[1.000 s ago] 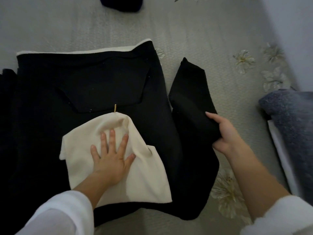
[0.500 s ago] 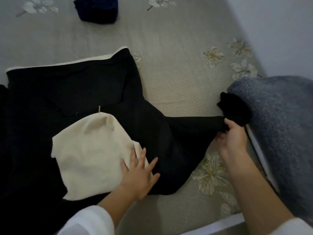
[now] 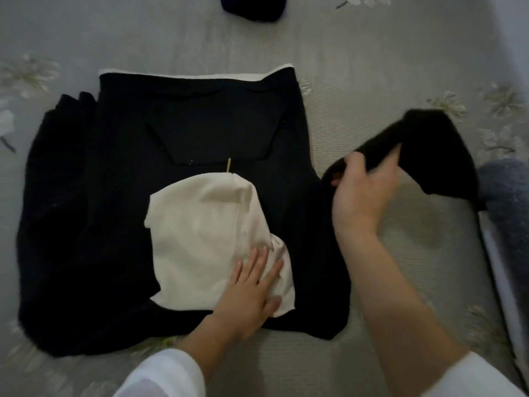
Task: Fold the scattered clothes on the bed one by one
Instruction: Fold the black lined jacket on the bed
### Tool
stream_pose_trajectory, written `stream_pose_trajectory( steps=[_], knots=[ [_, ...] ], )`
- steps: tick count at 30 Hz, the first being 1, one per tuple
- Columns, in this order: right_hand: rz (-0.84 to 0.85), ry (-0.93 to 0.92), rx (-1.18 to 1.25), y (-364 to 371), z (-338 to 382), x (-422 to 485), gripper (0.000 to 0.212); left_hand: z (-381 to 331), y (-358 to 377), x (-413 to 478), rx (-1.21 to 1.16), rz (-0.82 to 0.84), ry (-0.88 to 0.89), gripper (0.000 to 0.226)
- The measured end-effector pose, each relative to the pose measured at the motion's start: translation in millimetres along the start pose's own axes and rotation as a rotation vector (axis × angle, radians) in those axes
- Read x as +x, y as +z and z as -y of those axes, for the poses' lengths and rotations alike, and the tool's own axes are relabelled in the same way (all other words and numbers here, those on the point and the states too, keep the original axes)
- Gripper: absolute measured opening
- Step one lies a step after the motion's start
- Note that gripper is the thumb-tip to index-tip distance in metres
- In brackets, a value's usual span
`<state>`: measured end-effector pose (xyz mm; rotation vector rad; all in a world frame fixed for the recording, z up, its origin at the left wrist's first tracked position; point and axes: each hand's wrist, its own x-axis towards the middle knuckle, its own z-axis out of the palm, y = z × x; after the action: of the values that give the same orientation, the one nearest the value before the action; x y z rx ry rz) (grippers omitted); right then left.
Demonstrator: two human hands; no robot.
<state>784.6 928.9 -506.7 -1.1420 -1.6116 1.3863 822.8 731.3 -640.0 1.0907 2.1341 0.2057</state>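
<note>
A black garment (image 3: 200,133) lies spread flat at the centre of a grey floral-print bed (image 3: 372,67), its cream panel (image 3: 200,230) turned up on the near side. The person's left hand (image 3: 252,293) presses that panel with straight fingers, while the right hand (image 3: 363,193) clasps the garment's black sleeve (image 3: 435,144), raised at right. A dark blue garment (image 3: 252,7) sits at the far edge

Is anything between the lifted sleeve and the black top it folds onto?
Nothing loose. The right hand grips the black sleeve above the bedsheet beside the black top. On the top lie only its cream hood and the left hand pressing flat, which may have to shift.
</note>
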Motion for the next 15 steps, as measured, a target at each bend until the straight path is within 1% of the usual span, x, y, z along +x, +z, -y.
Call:
stream_pose_trajectory(
  steps=[1,2,4,5,6,7,8,9,11,12,13,14,15],
  knots=[
    [0.141,-0.086,-0.105,18.7,-3.7,-11.7,0.068,-0.9,1.2,1.4,-0.020,-0.011,-0.004,0.066],
    [0.323,-0.133,-0.221,34.1,-8.7,-22.7,0.070,-2.2,1.8,2.3,-0.041,-0.024,-0.005,0.066],
    [0.768,-0.162,-0.509,58.8,-25.7,-41.6,0.071,-4.3,1.2,1.7,-0.074,-0.044,0.000,0.065],
    [0.976,-0.148,-0.691,66.4,-35.4,-50.1,0.067,-3.7,1.9,0.2,-0.090,-0.053,0.010,0.064],
    [1.130,-0.111,-0.855,69.6,-44.7,-57.8,0.063,-2.3,3.0,-1.8,-0.114,-0.059,0.020,0.063],
    [1.217,-0.093,-0.958,68.0,-52.8,-64.0,0.058,-0.3,5.0,-4.0,-0.140,-0.066,0.030,0.061],
    [1.238,-0.103,-0.961,62.5,-59.2,-68.4,0.053,2.0,7.7,-5.7,-0.164,-0.080,0.042,0.059],
    [1.188,-0.128,-0.891,54.8,-63.7,-71.3,0.049,4.1,10.3,-6.9,-0.183,-0.096,0.052,0.057],
    [0.942,-0.193,-0.709,38.4,-66.4,-71.8,0.043,6.4,12.3,-8.3,-0.228,-0.111,0.063,0.055],
    [0.806,-0.202,-0.674,32.3,-67.4,-67.5,0.041,6.9,12.2,-8.4,-0.258,-0.110,0.063,0.055],
    [0.696,-0.186,-0.683,28.0,-69.3,-60.9,0.041,6.9,10.9,-8.2,-0.291,-0.107,0.061,0.054],
    [0.630,-0.151,-0.726,25.0,-72.1,-53.5,0.041,7.1,10.1,-8.0,-0.322,-0.107,0.061,0.054],
    [0.619,-0.108,-0.790,23.2,-75.7,-47.2,0.043,7.7,9.1,-7.7,-0.353,-0.113,0.062,0.054]
  ],
)
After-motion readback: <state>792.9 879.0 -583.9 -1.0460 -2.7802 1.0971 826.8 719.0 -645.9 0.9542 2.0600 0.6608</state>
